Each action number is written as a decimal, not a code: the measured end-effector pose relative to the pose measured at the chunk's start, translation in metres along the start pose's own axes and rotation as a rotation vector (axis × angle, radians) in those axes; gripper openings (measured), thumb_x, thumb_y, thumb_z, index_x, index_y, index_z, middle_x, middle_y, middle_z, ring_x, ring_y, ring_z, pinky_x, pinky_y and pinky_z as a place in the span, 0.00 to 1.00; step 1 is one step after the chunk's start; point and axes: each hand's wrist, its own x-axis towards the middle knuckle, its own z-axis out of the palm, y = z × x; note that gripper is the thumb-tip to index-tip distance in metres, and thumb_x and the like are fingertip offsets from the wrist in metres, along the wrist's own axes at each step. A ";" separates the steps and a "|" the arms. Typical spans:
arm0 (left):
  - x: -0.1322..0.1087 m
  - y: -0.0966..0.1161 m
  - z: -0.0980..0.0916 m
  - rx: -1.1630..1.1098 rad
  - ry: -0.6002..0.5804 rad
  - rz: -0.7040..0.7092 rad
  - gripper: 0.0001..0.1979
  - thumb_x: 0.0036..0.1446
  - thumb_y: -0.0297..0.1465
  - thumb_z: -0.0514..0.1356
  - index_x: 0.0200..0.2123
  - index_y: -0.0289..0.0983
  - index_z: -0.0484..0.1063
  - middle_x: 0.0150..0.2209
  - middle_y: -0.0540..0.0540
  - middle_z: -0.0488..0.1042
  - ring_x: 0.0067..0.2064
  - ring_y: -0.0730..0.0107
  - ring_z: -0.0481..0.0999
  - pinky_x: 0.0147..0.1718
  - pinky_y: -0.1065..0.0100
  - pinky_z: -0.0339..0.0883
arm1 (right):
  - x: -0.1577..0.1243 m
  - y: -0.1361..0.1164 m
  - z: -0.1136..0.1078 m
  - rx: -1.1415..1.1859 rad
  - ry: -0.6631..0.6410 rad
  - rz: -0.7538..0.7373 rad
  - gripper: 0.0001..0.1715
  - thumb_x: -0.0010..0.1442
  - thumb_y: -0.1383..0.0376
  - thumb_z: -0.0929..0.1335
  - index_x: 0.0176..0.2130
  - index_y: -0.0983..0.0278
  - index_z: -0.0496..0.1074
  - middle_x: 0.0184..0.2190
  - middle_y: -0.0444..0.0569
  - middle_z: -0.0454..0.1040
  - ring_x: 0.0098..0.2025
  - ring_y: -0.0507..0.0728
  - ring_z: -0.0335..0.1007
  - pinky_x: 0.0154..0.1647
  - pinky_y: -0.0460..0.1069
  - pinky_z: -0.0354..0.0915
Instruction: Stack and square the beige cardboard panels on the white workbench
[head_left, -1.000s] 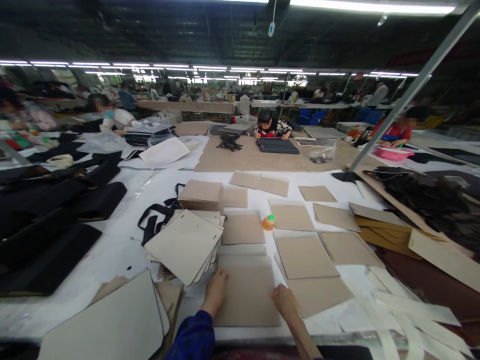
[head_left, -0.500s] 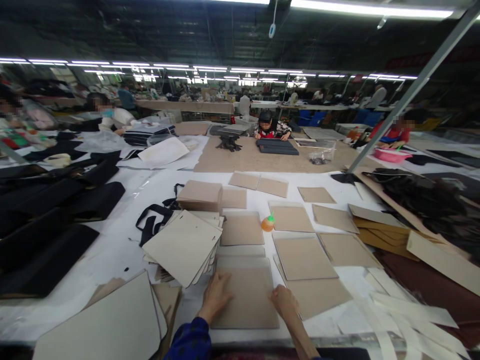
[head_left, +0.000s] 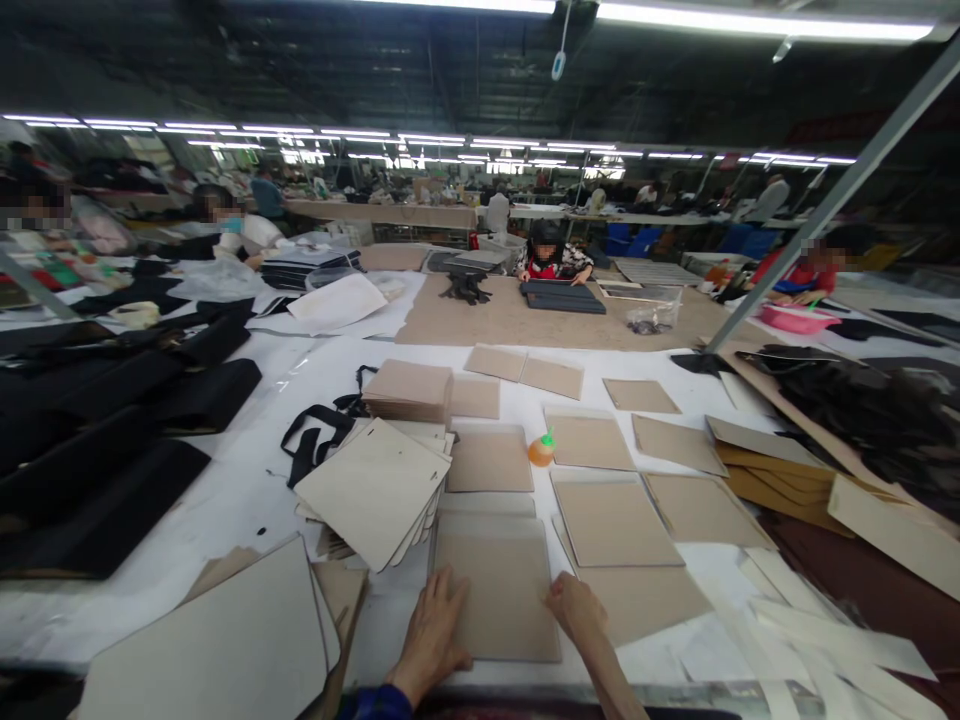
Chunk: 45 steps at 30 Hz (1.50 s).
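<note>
My left hand [head_left: 437, 628] lies flat with fingers stretched out on the left edge of a tan cardboard panel [head_left: 498, 590] at the table's near edge. My right hand [head_left: 574, 608] rests at the panel's right edge with its fingers curled; whether it grips anything is hidden. Several more tan panels [head_left: 611, 520] lie spread over the white table [head_left: 240, 480] beyond. A fanned pile of pale boards [head_left: 373, 490] sits just left of my left hand.
A small orange bottle with a green cap [head_left: 541, 450] stands among the panels. Black straps [head_left: 319, 432] and black fabric pieces [head_left: 97, 430] lie left. Pale strips [head_left: 817, 620] lie right. A stack of tan panels [head_left: 409, 390] stands behind. Other people [head_left: 550, 255] work at far tables.
My left hand has slid back toward me along the panel's left edge. The right hand has stayed at the panel's right edge. The view has shifted slightly.
</note>
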 end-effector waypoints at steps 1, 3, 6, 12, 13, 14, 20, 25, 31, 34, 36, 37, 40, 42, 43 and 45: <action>-0.001 -0.001 0.002 -0.011 -0.001 0.006 0.54 0.23 0.34 0.72 0.59 0.44 0.55 0.65 0.38 0.45 0.66 0.48 0.42 0.62 0.54 0.43 | 0.001 0.002 0.000 0.007 0.015 -0.011 0.12 0.50 0.59 0.65 0.35 0.62 0.69 0.37 0.56 0.76 0.41 0.65 0.72 0.36 0.55 0.62; -0.004 -0.005 0.007 -0.043 0.011 0.026 0.53 0.23 0.35 0.72 0.58 0.43 0.56 0.65 0.39 0.46 0.66 0.49 0.43 0.62 0.55 0.43 | 0.002 0.005 0.001 0.027 0.053 -0.039 0.15 0.50 0.58 0.66 0.38 0.63 0.67 0.39 0.56 0.75 0.42 0.64 0.71 0.37 0.54 0.62; -0.011 -0.016 0.018 -0.114 0.091 0.070 0.49 0.28 0.33 0.70 0.58 0.40 0.56 0.66 0.40 0.46 0.66 0.53 0.42 0.63 0.59 0.42 | 0.002 0.009 0.004 0.073 0.089 -0.113 0.15 0.49 0.62 0.66 0.39 0.62 0.65 0.39 0.51 0.74 0.40 0.59 0.71 0.37 0.51 0.62; -0.022 -0.039 0.036 -0.366 0.249 0.064 0.53 0.34 0.30 0.65 0.63 0.35 0.40 0.66 0.41 0.44 0.67 0.59 0.40 0.65 0.61 0.40 | 0.010 0.013 0.008 0.158 0.140 -0.243 0.07 0.52 0.67 0.62 0.33 0.61 0.67 0.31 0.47 0.75 0.35 0.55 0.72 0.36 0.47 0.63; -0.022 -0.042 0.036 -0.402 0.254 0.058 0.53 0.35 0.30 0.65 0.63 0.36 0.39 0.66 0.42 0.44 0.67 0.60 0.41 0.65 0.61 0.40 | 0.013 0.013 0.007 0.169 0.159 -0.259 0.09 0.54 0.66 0.60 0.35 0.62 0.68 0.32 0.49 0.76 0.36 0.56 0.72 0.37 0.48 0.63; -0.023 -0.043 0.036 -0.431 0.253 0.051 0.53 0.35 0.29 0.64 0.63 0.36 0.38 0.66 0.42 0.43 0.66 0.61 0.41 0.65 0.62 0.40 | 0.017 0.011 0.006 0.182 0.182 -0.285 0.12 0.56 0.66 0.58 0.37 0.63 0.69 0.35 0.51 0.76 0.38 0.57 0.72 0.39 0.48 0.63; -0.031 -0.046 0.028 -0.506 0.283 -0.060 0.52 0.36 0.27 0.61 0.63 0.34 0.36 0.67 0.42 0.40 0.67 0.64 0.38 0.65 0.63 0.38 | 0.040 -0.005 0.000 0.246 0.238 -0.477 0.21 0.59 0.66 0.55 0.45 0.66 0.70 0.45 0.54 0.71 0.47 0.57 0.67 0.51 0.48 0.60; -0.039 -0.044 0.021 -0.524 0.251 -0.072 0.48 0.38 0.26 0.59 0.63 0.36 0.40 0.67 0.44 0.39 0.67 0.67 0.37 0.65 0.64 0.38 | 0.058 -0.007 -0.001 0.268 0.203 -0.478 0.21 0.54 0.69 0.58 0.45 0.67 0.72 0.39 0.55 0.73 0.43 0.58 0.69 0.48 0.50 0.63; -0.038 -0.051 0.027 -0.520 0.275 -0.036 0.43 0.42 0.26 0.58 0.62 0.40 0.44 0.67 0.47 0.40 0.67 0.67 0.39 0.64 0.64 0.42 | 0.073 0.004 -0.001 0.279 0.130 -0.484 0.23 0.52 0.69 0.60 0.46 0.67 0.71 0.42 0.54 0.74 0.44 0.57 0.70 0.47 0.49 0.63; -0.032 -0.057 0.030 -0.483 0.380 -0.007 0.26 0.52 0.30 0.53 0.56 0.39 0.60 0.62 0.45 0.56 0.64 0.65 0.49 0.63 0.62 0.47 | 0.080 0.007 0.000 0.285 0.098 -0.469 0.24 0.51 0.69 0.60 0.47 0.68 0.71 0.42 0.54 0.74 0.44 0.57 0.70 0.48 0.49 0.63; -0.026 -0.058 0.028 -0.445 0.452 -0.053 0.16 0.54 0.29 0.50 0.44 0.40 0.71 0.53 0.44 0.67 0.58 0.63 0.61 0.59 0.62 0.55 | 0.083 0.007 0.002 0.288 0.085 -0.455 0.24 0.51 0.69 0.60 0.47 0.68 0.70 0.41 0.54 0.74 0.42 0.57 0.70 0.47 0.49 0.64; -0.022 -0.058 0.026 -0.426 0.475 -0.086 0.14 0.53 0.28 0.50 0.38 0.40 0.73 0.48 0.44 0.70 0.54 0.63 0.65 0.56 0.62 0.59 | 0.085 0.007 0.003 0.290 0.082 -0.448 0.24 0.51 0.69 0.60 0.47 0.67 0.70 0.41 0.53 0.74 0.42 0.56 0.70 0.47 0.49 0.64; -0.012 -0.054 0.018 -0.389 0.494 -0.152 0.09 0.48 0.24 0.52 0.27 0.39 0.72 0.37 0.45 0.71 0.47 0.62 0.69 0.50 0.62 0.64 | 0.087 0.007 0.005 0.292 0.081 -0.432 0.23 0.51 0.69 0.60 0.46 0.64 0.70 0.41 0.51 0.73 0.41 0.56 0.70 0.47 0.50 0.63; -0.007 -0.052 0.015 -0.377 0.487 -0.168 0.07 0.45 0.23 0.54 0.25 0.38 0.70 0.35 0.46 0.71 0.45 0.62 0.68 0.48 0.62 0.64 | 0.087 0.008 0.005 0.287 0.076 -0.426 0.24 0.50 0.70 0.60 0.46 0.64 0.70 0.40 0.50 0.74 0.40 0.56 0.70 0.46 0.49 0.64; -0.006 -0.052 0.014 -0.371 0.481 -0.176 0.06 0.44 0.23 0.54 0.24 0.37 0.70 0.35 0.46 0.70 0.44 0.62 0.68 0.47 0.62 0.64 | 0.087 0.008 0.004 0.284 0.074 -0.425 0.24 0.49 0.70 0.60 0.46 0.64 0.70 0.40 0.50 0.74 0.40 0.55 0.70 0.46 0.49 0.64; -0.003 -0.052 0.013 -0.360 0.465 -0.186 0.05 0.43 0.22 0.55 0.23 0.37 0.69 0.33 0.46 0.70 0.43 0.63 0.68 0.46 0.63 0.63 | 0.086 0.009 0.003 0.279 0.074 -0.428 0.25 0.49 0.71 0.60 0.46 0.64 0.70 0.40 0.50 0.74 0.41 0.55 0.70 0.46 0.48 0.63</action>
